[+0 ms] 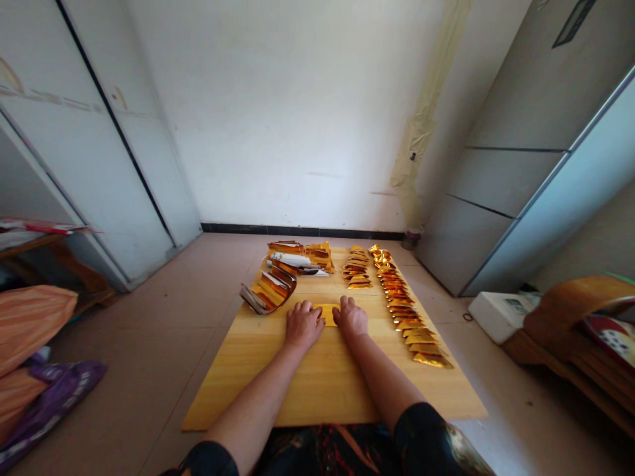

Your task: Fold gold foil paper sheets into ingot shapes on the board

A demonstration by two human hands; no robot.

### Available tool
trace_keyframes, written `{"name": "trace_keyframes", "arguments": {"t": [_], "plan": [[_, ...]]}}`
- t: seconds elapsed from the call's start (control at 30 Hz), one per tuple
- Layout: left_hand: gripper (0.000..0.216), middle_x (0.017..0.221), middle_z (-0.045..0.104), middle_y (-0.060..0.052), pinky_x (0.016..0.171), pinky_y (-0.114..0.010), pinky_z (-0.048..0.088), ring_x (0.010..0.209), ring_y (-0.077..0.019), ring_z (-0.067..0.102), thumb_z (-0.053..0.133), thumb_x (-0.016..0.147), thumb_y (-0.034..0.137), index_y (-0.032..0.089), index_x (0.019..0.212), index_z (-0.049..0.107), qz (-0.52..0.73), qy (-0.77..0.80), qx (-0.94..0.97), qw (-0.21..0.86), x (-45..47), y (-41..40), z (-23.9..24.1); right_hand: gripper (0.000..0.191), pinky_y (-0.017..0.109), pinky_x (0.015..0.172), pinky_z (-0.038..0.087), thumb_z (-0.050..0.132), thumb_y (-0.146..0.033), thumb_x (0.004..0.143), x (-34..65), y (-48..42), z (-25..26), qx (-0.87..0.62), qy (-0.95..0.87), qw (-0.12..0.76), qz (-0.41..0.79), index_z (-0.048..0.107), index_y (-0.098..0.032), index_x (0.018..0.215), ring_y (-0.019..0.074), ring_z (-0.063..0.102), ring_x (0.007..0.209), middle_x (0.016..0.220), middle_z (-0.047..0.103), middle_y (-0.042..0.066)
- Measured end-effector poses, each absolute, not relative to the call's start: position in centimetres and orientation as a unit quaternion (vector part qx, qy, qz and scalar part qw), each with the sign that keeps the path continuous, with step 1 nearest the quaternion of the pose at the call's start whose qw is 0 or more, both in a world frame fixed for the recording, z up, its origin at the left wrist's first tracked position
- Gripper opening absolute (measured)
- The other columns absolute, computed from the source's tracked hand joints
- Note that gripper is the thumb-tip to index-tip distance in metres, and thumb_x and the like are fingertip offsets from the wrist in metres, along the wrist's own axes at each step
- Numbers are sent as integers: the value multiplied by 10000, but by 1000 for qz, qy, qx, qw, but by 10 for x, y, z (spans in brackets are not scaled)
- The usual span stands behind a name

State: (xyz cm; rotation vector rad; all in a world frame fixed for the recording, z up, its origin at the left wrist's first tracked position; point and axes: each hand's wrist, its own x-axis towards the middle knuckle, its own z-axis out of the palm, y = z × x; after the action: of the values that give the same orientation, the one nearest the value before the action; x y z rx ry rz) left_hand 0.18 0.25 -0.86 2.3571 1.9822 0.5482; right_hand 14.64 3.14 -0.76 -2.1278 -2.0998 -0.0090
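The gold sheet [328, 316] lies on the desk [322, 390], the left hand [301, 325] at its left end, the right hand [353, 320] at its right, likely steadying it. Fingers [300, 308] curl over both ends; whether they pinch, I cannot tell. Left of the sheet lie curled stacks [270, 291]; right, folded pieces [401, 309] overlap, probably for compactness.
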Motion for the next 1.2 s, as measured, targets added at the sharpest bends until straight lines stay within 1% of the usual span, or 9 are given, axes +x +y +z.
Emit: {"name": "trace_keyframes", "arguments": {"t": [0.23,0.37,0.5,0.63,0.73,0.83,0.97,1.07,1.2], "plan": [[280,1035,558,-56,827,-370,337,999,-237,448,570,799,411,311,1047,654,183,631,754,12,0,1,-9,218,239,617,389,407,-327,909,155,27,-10,-689,-720,85,-16,577,-196,947,154,606,781,950,577,61],[291,1102,553,-58,873,-396,322,1049,-248,439,585,792,406,321,1060,657,192,635,748,23,0,2,-12,207,217,627,373,408,-287,905,167,25,-8,-671,-733,108,-4,594,-197,913,137,581,819,947,587,48],[306,1215,529,-59,909,-415,303,1119,-260,414,585,795,406,319,1082,647,188,641,744,29,0,2,-13,153,203,672,380,474,-215,849,171,20,-2,-641,-749,168,12,617,-202,902,150,550,926,977,602,50],[304,1243,523,-49,926,-408,307,1138,-246,416,566,808,421,323,1086,641,174,643,745,20,1,1,-12,197,188,693,397,514,-140,786,157,18,1,-581,-767,247,110,637,-194,929,126,580,828,955,644,35],[319,1265,518,-46,943,-407,310,1156,-249,417,555,810,440,334,1100,639,166,649,743,20,0,2,-12,169,185,666,397,542,-94,724,149,19,-2,-577,-764,217,190,659,-186,803,130,598,762,828,682,17],[366,1346,470,-37,984,-431,290,1222,-268,383,539,807,489,375,1147,611,143,653,743,45,-6,6,-11,153,190,643,387,547,-96,711,151,21,-4,-599,-753,176,210,664,-190,741,136,604,731,787,697,15],[419,1465,348,1,1039,-524,208,1324,-292,286,487,815,536,479,1229,510,80,633,763,109,-19,14,-7,166,184,635,381,539,-98,711,158,24,-1,-603,-750,149,226,669,-195,744,130,613,741,796,704,13],[442,1509,272,20,1054,-576,149,1367,-304,223,451,832,510,508,1275,441,42,621,769,143,-26,20,-6,172,188,630,377,531,-111,719,157,25,2,-616,-744,133,219,671,-202,759,135,619,768,819,705,17],[453,1535,202,39,1068,-597,83,1396,-304,168,402,859,441,518,1305,390,16,620,765,172,-28,25,-8,118,215,606,379,564,-245,752,149,22,7,-650,-725,106,204,668,-208,794,161,627,771,835,702,40]]}}
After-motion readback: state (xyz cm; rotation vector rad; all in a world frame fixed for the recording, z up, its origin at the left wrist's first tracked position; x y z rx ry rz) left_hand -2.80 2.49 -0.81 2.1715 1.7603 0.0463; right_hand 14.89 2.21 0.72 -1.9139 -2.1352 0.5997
